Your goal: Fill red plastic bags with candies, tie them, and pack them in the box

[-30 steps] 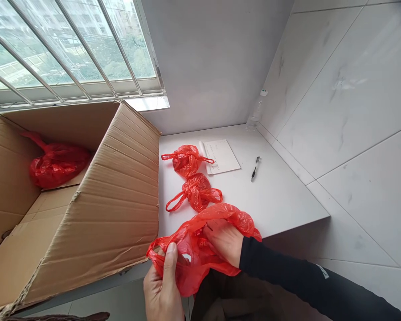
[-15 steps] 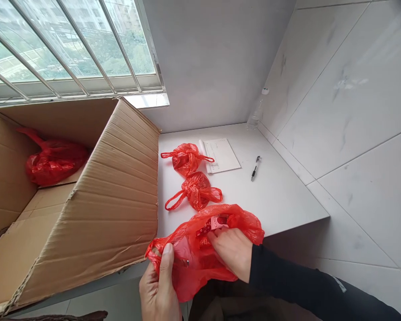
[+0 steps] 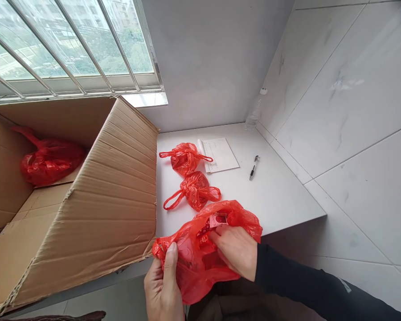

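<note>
My left hand (image 3: 163, 283) is closed on the left edge of an open red plastic bag (image 3: 200, 283), thumb on top, holding its rim out. Inside the mouth of the bag, my right hand (image 3: 237, 249) reaches down with curled fingers. Its fingertips are partly hidden beside a pink and red candy packet (image 3: 217, 220). Other red-wrapped pieces show under the fingers, but their kind is unclear. Just beyond the bag, two knotted red plastic bags, a nearer one (image 3: 196, 191) and a farther one (image 3: 184, 159), sit on the white table (image 3: 274, 191).
A large open cardboard box (image 3: 110, 196) stands at the left, with a filled red bag (image 3: 53, 160) inside. On the table are a notepad (image 3: 222, 154), a black pen (image 3: 254, 167) and a clear bottle (image 3: 254, 111) in the corner. A barred window (image 3: 70, 44) is behind.
My left hand and the bag edge it holds have shifted slightly right. My right hand stays inside the bag, its fingers slightly more curled. The view has shifted a little.
</note>
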Demonstrator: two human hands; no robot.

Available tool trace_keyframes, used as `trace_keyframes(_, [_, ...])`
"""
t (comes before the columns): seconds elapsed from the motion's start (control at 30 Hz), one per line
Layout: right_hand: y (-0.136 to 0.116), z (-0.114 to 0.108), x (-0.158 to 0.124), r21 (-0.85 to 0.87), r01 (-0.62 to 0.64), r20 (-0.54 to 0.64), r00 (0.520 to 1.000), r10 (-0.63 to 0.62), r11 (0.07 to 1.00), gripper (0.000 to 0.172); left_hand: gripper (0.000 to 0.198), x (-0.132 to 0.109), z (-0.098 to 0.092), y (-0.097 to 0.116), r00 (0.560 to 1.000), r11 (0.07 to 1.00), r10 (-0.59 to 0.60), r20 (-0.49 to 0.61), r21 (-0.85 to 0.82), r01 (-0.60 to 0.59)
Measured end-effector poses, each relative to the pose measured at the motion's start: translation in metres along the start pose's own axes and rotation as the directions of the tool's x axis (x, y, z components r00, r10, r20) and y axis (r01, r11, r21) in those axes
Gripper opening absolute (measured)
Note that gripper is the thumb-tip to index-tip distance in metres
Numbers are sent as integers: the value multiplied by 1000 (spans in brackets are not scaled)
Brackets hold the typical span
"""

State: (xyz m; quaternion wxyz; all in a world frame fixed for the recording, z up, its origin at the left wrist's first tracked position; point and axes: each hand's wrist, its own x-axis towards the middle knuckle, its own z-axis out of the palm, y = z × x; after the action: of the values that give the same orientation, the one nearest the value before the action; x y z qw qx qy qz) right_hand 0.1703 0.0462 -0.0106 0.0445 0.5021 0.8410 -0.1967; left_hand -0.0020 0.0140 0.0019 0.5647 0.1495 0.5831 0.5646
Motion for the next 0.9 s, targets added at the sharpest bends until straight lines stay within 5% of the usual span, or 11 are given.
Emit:
trace_keyframes(0.1, [2,5,-2,18,67,-4,998,-67,998,31,49,0,1,0,1000,1000,17,12,-4,-17])
trace_keyframes(0.2, [9,5,-3,-30,-5,23,1000,5,1000,43,49,-1,1,1,999,999,34,21,8,-34])
trace_keyframes(0.4, [25,-3,5,-58,-175,-25,984,174,983,32,51,-4,8,-1,997,997,49,59,51,-52])
trace_keyframes(0.7, [31,-3,9,-57,-193,-99,977,187,979,30,54,-6,6,-6,996,996,26,82,78,-32])
trace_keyframes(0.9, [27,0,-10,-35,53,-123,991,-57,998,25,53,-1,3,-4,998,999,-11,56,44,9])
